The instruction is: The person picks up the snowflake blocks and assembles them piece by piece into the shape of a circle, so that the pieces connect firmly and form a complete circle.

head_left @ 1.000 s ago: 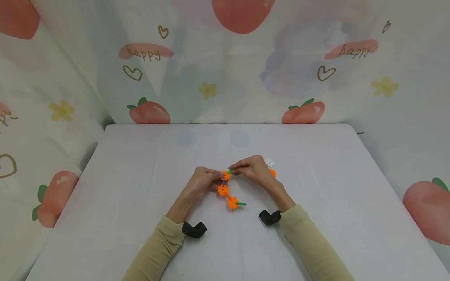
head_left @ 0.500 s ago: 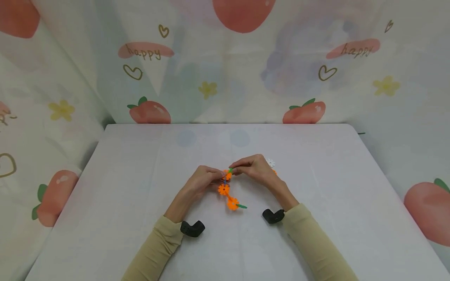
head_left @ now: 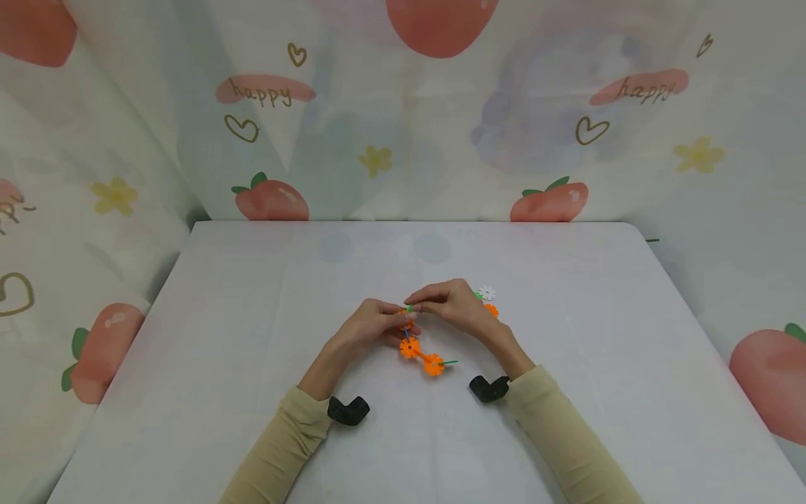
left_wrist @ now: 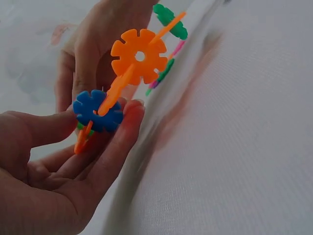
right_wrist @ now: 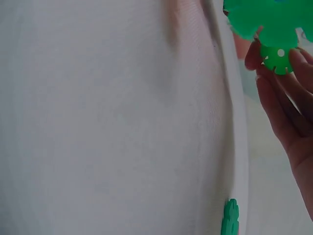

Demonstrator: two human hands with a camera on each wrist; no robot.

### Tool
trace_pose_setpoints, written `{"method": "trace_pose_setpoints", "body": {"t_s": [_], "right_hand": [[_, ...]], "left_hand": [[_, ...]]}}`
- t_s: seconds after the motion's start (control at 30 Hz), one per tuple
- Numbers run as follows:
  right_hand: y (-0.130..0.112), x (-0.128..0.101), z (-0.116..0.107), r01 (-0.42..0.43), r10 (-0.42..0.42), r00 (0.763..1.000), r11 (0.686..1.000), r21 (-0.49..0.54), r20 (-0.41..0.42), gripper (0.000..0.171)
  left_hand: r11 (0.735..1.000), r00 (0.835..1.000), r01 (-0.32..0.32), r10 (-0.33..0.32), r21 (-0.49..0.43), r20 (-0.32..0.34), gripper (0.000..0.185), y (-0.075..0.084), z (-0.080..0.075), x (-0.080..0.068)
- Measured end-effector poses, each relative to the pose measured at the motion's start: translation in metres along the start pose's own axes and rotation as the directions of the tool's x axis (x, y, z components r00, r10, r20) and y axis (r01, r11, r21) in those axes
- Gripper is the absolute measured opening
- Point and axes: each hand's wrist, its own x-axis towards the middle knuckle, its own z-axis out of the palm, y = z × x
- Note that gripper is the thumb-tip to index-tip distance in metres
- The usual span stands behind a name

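Head view: the two hands meet over the middle of the white table (head_left: 252, 336), fingertips almost touching. The left hand (head_left: 371, 327) pinches the upper end of a chain of toy discs (head_left: 420, 353), thumb on one side and fingers curled on the other. The right hand (head_left: 450, 305) comes in from the other side with curled fingers, nipping a small green disc (head_left: 410, 308) at the top of that same chain.

From above I count two orange discs hanging free below the hands, slanting down to the right, with a green sliver sticking out at the lower end. A third orange disc is half hidden between the fingers.

The left wrist view shows the grip closer: a blue disc (left_wrist: 98, 111) sits between thumb and fingers, an orange strip runs through it up to one orange disc (left_wrist: 139, 56), and beyond that a green piece (left_wrist: 171, 20). The right wrist view shows the green disc held at the fingertips (right_wrist: 276, 93), and one more green bit (right_wrist: 230, 218) lying at the cloth's edge.

Just behind the right hand lie two loose discs on the table, one white (head_left: 486, 292) and one orange (head_left: 492, 310), side by side. Two black wrist mounts (head_left: 348, 410) show at the beige sleeves. Strawberry-print cloth (head_left: 403, 112) hangs behind the table.
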Motion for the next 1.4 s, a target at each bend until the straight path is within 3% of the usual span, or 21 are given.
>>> {"method": "trace_pose_setpoints", "body": {"t_s": [0.2,0.4,0.57,0.9,1.27,1.4], "right_hand": [[0.0,-0.004,-0.003,-0.007,0.004,0.999,0.996,-0.085,-0.044,0.023],[0.003,-0.013,-0.018,-0.092,0.073,0.987,0.987,-0.133,-0.141,0.023],[0.008,-0.019,-0.032,-0.157,0.118,0.977,0.96,-0.232,-0.176,0.021],[0.019,-0.029,-0.053,-0.262,0.216,0.961,0.906,-0.332,-0.171,0.021],[0.024,-0.034,-0.07,-0.346,0.338,0.936,0.845,-0.408,-0.093,0.026],[0.026,-0.034,-0.072,-0.365,0.367,0.927,0.837,-0.409,-0.076,0.03]], "left_hand": [[1.0,1.0,0.01,-0.01,-0.009,-0.028,0.032,0.0,0.001,0.0],[1.0,0.999,0.014,-0.014,0.003,-0.042,0.033,0.001,0.0,-0.001],[1.0,0.999,0.015,-0.015,0.007,-0.046,0.032,0.001,-0.001,0.0],[1.0,0.998,-0.002,0.003,0.018,-0.06,0.034,-0.001,-0.002,0.0],[1.0,0.998,-0.028,0.028,0.013,-0.052,0.036,-0.002,-0.003,-0.001],[0.999,0.998,-0.033,0.034,0.018,-0.056,0.035,-0.002,-0.003,0.0]]}}
